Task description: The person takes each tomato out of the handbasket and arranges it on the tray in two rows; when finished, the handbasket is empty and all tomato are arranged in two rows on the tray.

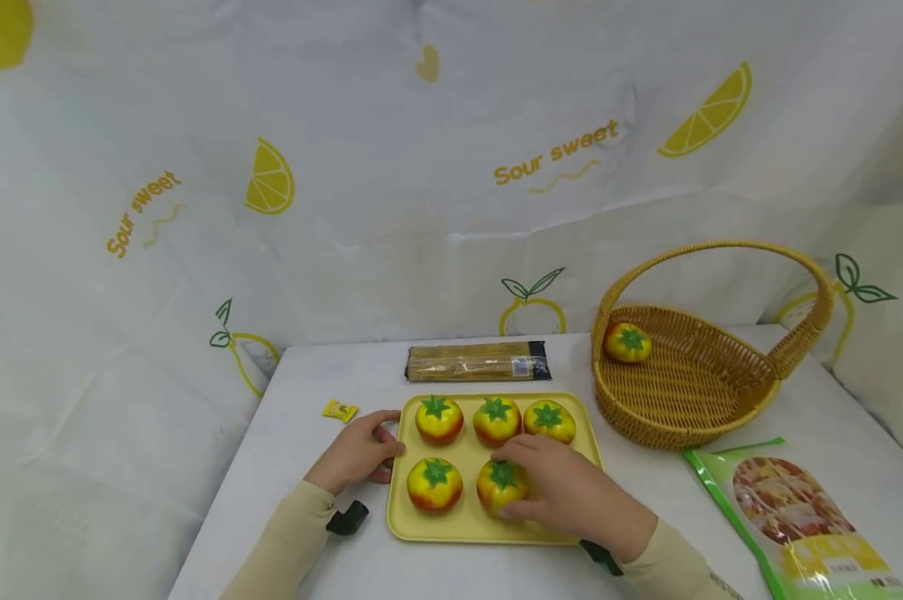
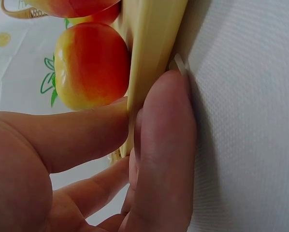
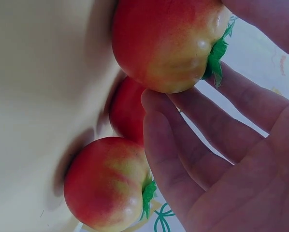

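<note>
A yellow tray (image 1: 468,523) on the table carries several toy tomatoes, yellow and red with green star-shaped leaves. My left hand (image 1: 359,452) pinches the tray's left rim; in the left wrist view the thumb lies on the inner side and a finger (image 2: 166,130) on the outer side. My right hand (image 1: 571,492) reaches over the tray's front right and holds the front toy tomato (image 1: 499,487) between thumb and fingers. In the right wrist view, that toy tomato (image 3: 166,43) sits against the fingertips, with others behind it. Whether it touches the tray is hard to tell.
A wicker basket (image 1: 669,437) with a tall handle stands at the right, one toy tomato (image 1: 628,342) inside. Behind the tray lies a noodle packet (image 1: 466,364). A small yellow sachet (image 1: 339,410) is at the left, a green-edged food bag (image 1: 804,525) at the front right.
</note>
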Demonstrator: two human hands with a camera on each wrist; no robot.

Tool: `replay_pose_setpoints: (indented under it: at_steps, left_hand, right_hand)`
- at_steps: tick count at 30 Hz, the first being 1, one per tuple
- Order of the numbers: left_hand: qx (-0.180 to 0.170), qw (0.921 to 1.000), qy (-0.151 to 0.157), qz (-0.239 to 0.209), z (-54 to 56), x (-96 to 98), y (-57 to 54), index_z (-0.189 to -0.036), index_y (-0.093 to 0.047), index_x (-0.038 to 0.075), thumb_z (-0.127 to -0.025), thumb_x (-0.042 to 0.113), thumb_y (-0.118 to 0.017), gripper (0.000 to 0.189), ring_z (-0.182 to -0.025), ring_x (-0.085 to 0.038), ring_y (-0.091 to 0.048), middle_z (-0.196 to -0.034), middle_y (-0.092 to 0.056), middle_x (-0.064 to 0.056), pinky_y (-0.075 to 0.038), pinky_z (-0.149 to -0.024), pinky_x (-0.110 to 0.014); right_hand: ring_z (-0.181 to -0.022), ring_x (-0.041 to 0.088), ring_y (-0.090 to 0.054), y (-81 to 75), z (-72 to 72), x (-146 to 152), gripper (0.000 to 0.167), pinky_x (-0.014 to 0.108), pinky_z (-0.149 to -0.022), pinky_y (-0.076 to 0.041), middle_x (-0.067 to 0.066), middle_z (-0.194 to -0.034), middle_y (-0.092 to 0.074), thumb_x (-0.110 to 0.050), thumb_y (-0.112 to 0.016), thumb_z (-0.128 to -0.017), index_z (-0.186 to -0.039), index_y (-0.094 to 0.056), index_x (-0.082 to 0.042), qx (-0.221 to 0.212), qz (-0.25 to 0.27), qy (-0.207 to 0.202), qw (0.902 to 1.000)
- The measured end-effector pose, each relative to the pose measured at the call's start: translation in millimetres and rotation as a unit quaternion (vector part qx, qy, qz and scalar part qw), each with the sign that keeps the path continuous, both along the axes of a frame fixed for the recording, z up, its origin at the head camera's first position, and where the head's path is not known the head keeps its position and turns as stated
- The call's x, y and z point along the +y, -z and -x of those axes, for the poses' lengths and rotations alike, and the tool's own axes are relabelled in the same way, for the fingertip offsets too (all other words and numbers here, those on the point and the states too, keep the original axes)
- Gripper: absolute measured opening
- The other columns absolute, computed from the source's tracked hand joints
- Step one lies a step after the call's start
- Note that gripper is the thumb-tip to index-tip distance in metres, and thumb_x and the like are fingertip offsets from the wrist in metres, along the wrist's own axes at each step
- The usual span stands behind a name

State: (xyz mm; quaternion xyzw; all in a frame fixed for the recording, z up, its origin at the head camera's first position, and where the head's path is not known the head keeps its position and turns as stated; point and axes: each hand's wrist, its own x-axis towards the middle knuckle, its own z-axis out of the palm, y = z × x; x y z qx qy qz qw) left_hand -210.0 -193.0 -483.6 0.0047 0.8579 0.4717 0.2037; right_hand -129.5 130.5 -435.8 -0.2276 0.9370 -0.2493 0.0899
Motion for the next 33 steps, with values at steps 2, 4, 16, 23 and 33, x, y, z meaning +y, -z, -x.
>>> replay_pose_setpoints:
  at_steps: [2, 4, 16, 23, 33]
  left_hand:
    - [0.001, 1.0, 0.001, 0.002, 0.3, -0.2, -0.5, -0.155, -0.057, 0.015, -0.1, 0.016, -0.078, 0.06, -0.076, -0.018, -0.07, -0.105, -0.066, -0.01, -0.068, -0.064, -0.033]
    - [0.001, 1.0, 0.002, 0.004, 0.5, -0.2, -0.9, -0.155, -0.057, 0.015, -0.1, 0.016, -0.078, 0.06, -0.077, -0.018, -0.07, -0.104, -0.066, -0.01, -0.068, -0.064, -0.033]
    - [0.003, 0.9999, 0.0, 0.012, 1.0, 0.1, 0.0, -0.155, -0.057, 0.016, -0.1, 0.016, -0.079, 0.06, -0.079, -0.018, -0.07, -0.105, -0.066, -0.009, -0.068, -0.064, -0.032]
    - [0.003, 1.0, 0.002, 0.009, 2.6, 0.0, 1.3, -0.156, -0.057, 0.015, -0.1, 0.015, -0.078, 0.06, -0.077, -0.018, -0.071, -0.105, -0.066, -0.01, -0.068, -0.064, -0.033]
    - [0.0, 1.0, 0.001, 0.001, 1.2, 0.4, 0.2, -0.156, -0.056, 0.015, -0.101, 0.014, -0.077, 0.059, -0.074, -0.018, -0.07, -0.105, -0.066, -0.01, -0.068, -0.065, -0.033]
  right_hand:
    - [-0.127, 0.021, -0.066, -0.3, 0.3, 0.5, 0.056, 0.051, -0.112, -0.058, -0.005, -0.134, -0.072, -0.043, -0.092, -0.086, -0.133, -0.072, -0.021, 0.003, -0.001, -0.001, 1.0]
    - [-0.127, 0.021, -0.066, -1.2, 0.2, 0.6, 0.056, 0.051, -0.112, -0.057, -0.004, -0.134, -0.072, -0.044, -0.092, -0.086, -0.133, -0.072, -0.02, 0.004, -0.002, -0.001, 1.0]
    - [-0.126, 0.021, -0.066, -1.5, -1.0, -1.0, 0.056, 0.051, -0.111, -0.058, -0.005, -0.134, -0.072, -0.044, -0.092, -0.085, -0.132, -0.072, -0.021, -0.001, -0.006, 0.001, 1.0]
    - [-0.126, 0.02, -0.065, -0.8, -0.4, 0.0, 0.056, 0.05, -0.111, -0.058, -0.005, -0.133, -0.072, -0.043, -0.092, -0.086, -0.132, -0.072, -0.02, 0.004, -0.007, 0.001, 1.0]
    - [-0.13, 0.023, -0.065, -1.2, 0.3, 2.1, 0.061, 0.053, -0.113, -0.056, -0.002, -0.138, -0.07, -0.046, -0.092, -0.086, -0.136, -0.07, -0.019, -0.004, -0.006, -0.005, 1.0]
